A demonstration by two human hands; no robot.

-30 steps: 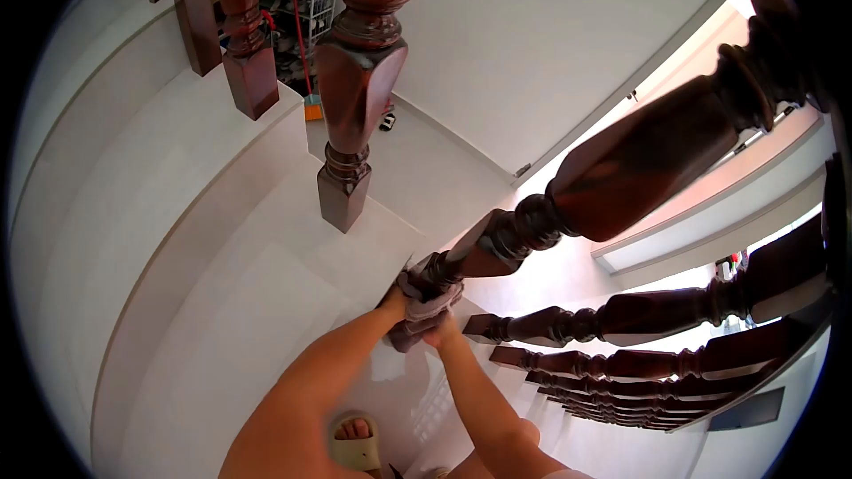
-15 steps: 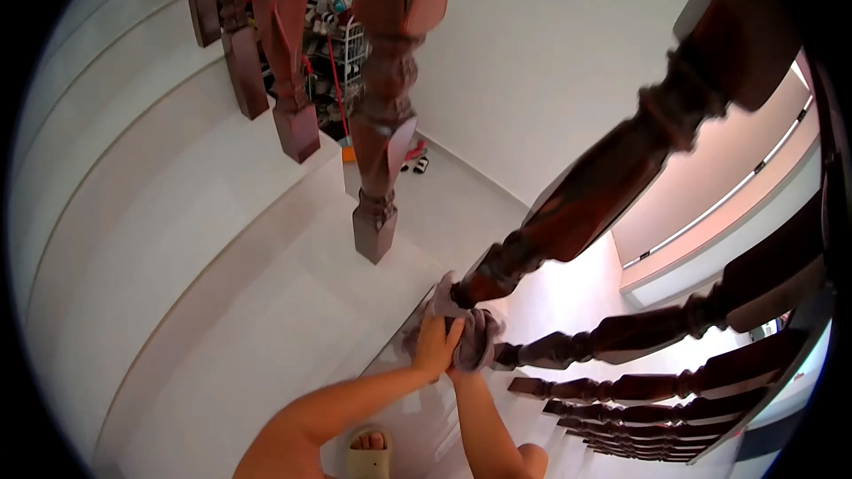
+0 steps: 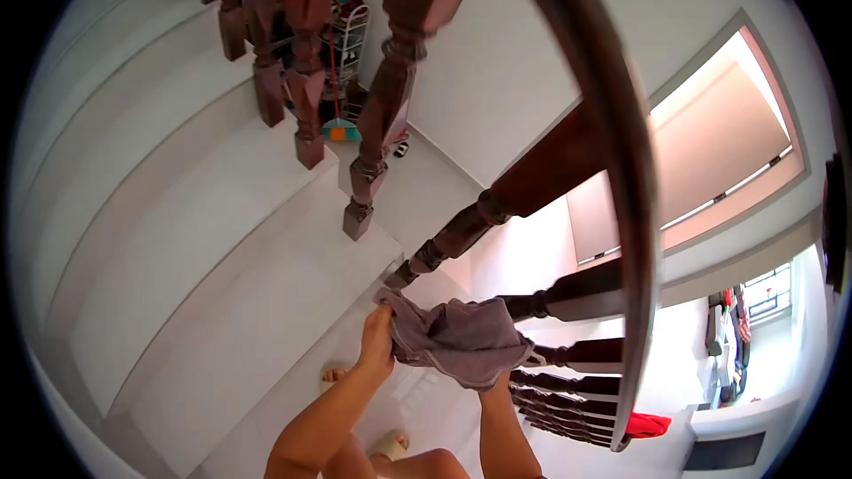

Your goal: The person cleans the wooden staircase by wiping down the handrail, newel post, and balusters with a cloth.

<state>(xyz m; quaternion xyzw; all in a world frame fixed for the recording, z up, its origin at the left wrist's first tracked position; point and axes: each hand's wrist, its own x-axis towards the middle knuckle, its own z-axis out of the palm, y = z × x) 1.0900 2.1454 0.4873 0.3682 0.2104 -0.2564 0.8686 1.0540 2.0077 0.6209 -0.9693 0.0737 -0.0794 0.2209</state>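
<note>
A greyish-purple cloth (image 3: 457, 333) is bunched and stretched between my two hands. My left hand (image 3: 379, 341) grips its left edge with closed fingers. At the cloth's lower right is my right hand (image 3: 499, 383), mostly covered by the folds; it supports that side, with its fingers hidden. Just above the cloth stands a dark wooden baluster (image 3: 461, 229), its foot on the step edge. Another baluster (image 3: 568, 291) reaches behind the cloth's right side.
A curved dark handrail (image 3: 635, 239) sweeps down on the right. Pale steps (image 3: 204, 222) rise at the left. Further off are a shoe rack (image 3: 351, 35), a broom (image 3: 341, 130) and a red cloth (image 3: 648, 426). My sandalled feet (image 3: 390, 445) are below.
Both hands have drawn away from the baluster's base and moved apart. The cloth, earlier crumpled around that base, is now spread between them. My view has shifted, showing more handrail.
</note>
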